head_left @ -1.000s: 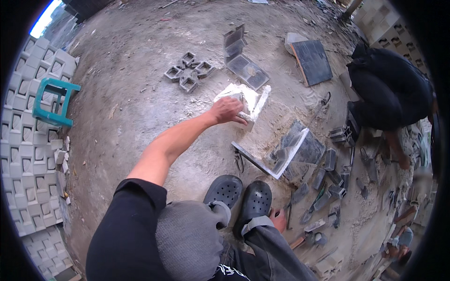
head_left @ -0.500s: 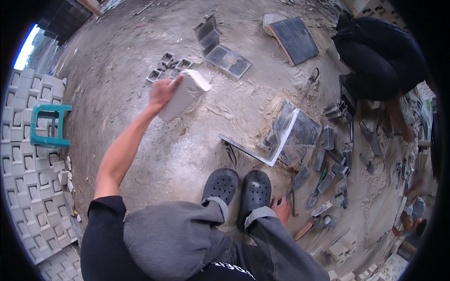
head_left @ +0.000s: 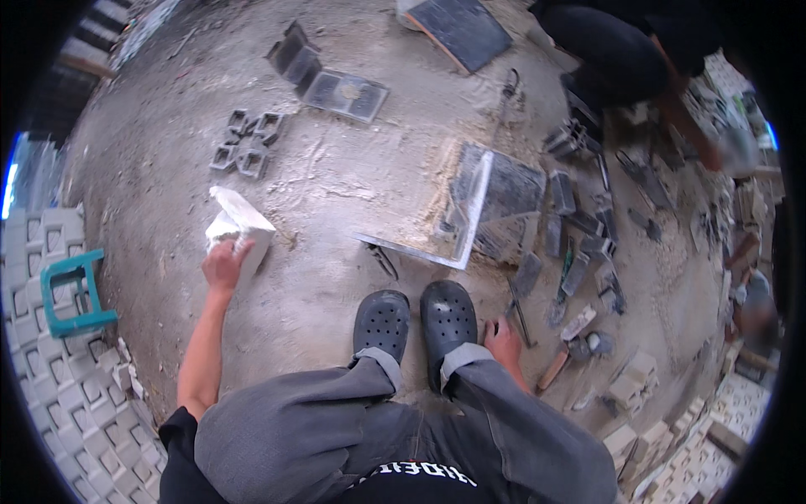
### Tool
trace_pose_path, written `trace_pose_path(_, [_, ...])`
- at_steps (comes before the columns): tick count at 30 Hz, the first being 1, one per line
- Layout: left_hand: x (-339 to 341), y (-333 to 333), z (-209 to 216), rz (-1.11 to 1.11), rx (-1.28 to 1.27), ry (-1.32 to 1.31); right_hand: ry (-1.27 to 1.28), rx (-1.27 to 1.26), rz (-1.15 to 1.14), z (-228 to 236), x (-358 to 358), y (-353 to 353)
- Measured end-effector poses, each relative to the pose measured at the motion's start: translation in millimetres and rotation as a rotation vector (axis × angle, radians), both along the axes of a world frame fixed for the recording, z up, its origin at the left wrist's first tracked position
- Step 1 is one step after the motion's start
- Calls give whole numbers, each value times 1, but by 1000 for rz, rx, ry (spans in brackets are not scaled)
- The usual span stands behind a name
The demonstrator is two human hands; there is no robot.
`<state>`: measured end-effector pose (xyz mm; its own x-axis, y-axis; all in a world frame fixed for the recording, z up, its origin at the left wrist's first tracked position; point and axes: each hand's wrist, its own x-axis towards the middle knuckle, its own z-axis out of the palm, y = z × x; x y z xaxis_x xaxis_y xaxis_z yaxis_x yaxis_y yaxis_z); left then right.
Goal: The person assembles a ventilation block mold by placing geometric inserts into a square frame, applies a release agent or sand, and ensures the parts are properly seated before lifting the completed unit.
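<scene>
My left hand grips the near side of a white boxy container with a ragged top edge. The container sits at or just above the dusty ground on the left; I cannot tell if it touches. Beyond it lie several small grey hollow moulds in a cluster. My right hand is low beside my right shoe, fingers curled. A dark spot shows in its grasp, too small to name. Close to that hand lies a thin metal rod. An L-shaped metal frame rests ahead of my shoes.
A dark metal plate lies by the frame. Grey metal mould pieces and a trowel clutter the right. A person in dark clothes crouches at the far right. A teal stool stands left by stacked pale blocks.
My left hand has brought the white container leftward and nearer, away from the small moulds. My right hand stays by my right shoe. The view has shifted.
</scene>
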<state>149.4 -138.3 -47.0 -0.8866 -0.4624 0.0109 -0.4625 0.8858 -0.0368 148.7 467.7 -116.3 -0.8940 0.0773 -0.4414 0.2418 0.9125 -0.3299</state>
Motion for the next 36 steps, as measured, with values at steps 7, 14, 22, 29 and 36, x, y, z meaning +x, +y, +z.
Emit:
trace_pose_path(7, [-38,56,27,-5,38,58,-32,161,20,-23,18,8])
trace_pose_path(14, [-130,144,91,-760,271,-29,140,106,-1,-19,23,36])
trace_pose_path(22, [-201,218,113,-1262,-158,-606,286,-1,-172,20,69,103])
trace_pose_path(29, [-201,270,80,-1286,166,-240,138,46,-271,58,85,129])
trace_pose_path(36, [-184,293,46,-1216,338,-230,217,120,-112,47,47,124])
